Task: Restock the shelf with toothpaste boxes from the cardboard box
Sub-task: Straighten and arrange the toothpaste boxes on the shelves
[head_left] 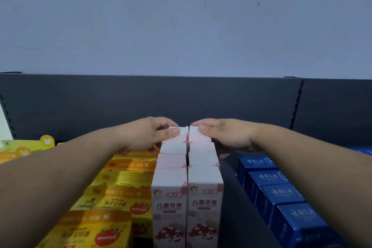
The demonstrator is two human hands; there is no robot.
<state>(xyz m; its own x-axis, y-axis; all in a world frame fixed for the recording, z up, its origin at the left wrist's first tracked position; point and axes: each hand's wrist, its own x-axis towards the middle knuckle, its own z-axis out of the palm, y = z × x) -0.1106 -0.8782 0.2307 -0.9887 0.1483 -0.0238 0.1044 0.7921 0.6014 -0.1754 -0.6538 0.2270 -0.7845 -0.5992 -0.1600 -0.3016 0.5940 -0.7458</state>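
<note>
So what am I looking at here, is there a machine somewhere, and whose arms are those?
No machine: a person wears a camera on their head, looking forward and down at a shelf. Two rows of pink toothpaste boxes stand in the middle, yellow boxes on their left, blue boxes on their right. The person's left hand pinches the left rear box, the right hand the right rear box.

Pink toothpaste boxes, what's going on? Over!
Left hand grips left rear pink box. Right hand grips right rear pink box. Both pink rows upright, side by side. Nothing blocking.
</note>
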